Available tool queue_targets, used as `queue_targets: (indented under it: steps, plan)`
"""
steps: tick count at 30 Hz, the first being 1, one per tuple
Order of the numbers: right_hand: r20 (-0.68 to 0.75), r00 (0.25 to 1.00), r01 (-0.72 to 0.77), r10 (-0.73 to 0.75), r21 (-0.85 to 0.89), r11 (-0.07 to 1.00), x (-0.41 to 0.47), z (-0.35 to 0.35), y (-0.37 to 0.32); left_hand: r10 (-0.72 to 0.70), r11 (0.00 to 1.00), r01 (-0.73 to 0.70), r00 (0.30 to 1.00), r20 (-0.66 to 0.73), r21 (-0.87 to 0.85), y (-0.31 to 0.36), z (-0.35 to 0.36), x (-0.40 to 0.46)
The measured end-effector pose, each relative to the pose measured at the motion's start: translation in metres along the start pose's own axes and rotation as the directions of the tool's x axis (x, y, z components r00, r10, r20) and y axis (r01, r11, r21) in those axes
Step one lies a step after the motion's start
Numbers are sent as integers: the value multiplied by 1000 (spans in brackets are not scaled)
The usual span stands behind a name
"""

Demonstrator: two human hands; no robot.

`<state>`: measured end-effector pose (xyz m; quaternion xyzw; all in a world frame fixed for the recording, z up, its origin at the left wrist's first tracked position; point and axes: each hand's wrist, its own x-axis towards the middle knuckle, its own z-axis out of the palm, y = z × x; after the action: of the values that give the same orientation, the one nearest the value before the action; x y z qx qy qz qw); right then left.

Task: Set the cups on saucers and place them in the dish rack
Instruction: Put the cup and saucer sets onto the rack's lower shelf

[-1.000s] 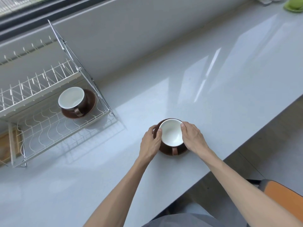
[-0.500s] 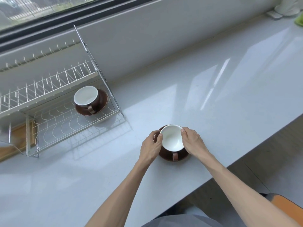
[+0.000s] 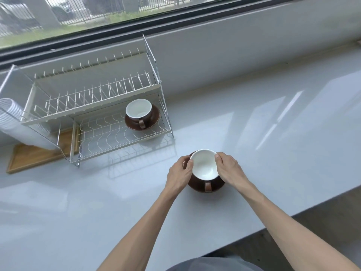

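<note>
Hands on the second set: left hand (image 3: 178,176) and right hand (image 3: 230,171) closed on opposite sides of the brown saucer (image 3: 197,185), fingers tucked at its rim, thumbs against the lip of the white-lined cup (image 3: 204,166) seated on it. Cup handle turned toward the person. Set located on the white countertop (image 3: 273,153), near the front right corner of the dish rack (image 3: 109,118) but clear of it. Whether lifted or resting, not discernible.

First cup (image 3: 139,110) and first saucer (image 3: 154,119) already lodged at the right end of the rack's lower shelf; wavy wire bay to their left open.

Recommended handling, as judgement: lift level from both sides, keep thumbs bracing the cup so it does not slide on the glazed saucer, carry left and forward, clear the front rail and the right upright, lower flat beside the lodged set without knocking it. Risk: tilt on the wire waves, contact between saucers.

Surface: glossy, pale, strongly reflective, window glare in patches, bare apart from the rack. Wooden tray (image 3: 35,155) under the rack's left end; ribbed white item (image 3: 11,118) at far left, identity unclear. Window above with fencing and grass outside.
</note>
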<state>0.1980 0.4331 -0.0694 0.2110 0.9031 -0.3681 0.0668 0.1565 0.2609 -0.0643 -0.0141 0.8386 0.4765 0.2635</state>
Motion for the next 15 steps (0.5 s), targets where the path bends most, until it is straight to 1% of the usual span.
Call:
queue_targets:
  steps: [10, 15]
  plan:
    - [86, 990, 110, -109, -3, 994, 1, 30, -67, -39, 999, 37, 995, -96, -26, -13, -69, -15]
    - [129, 979, 157, -156, 7, 988, 0, 43, -103, -61, 996, 53, 989, -133, -66, -20, -107, -20]
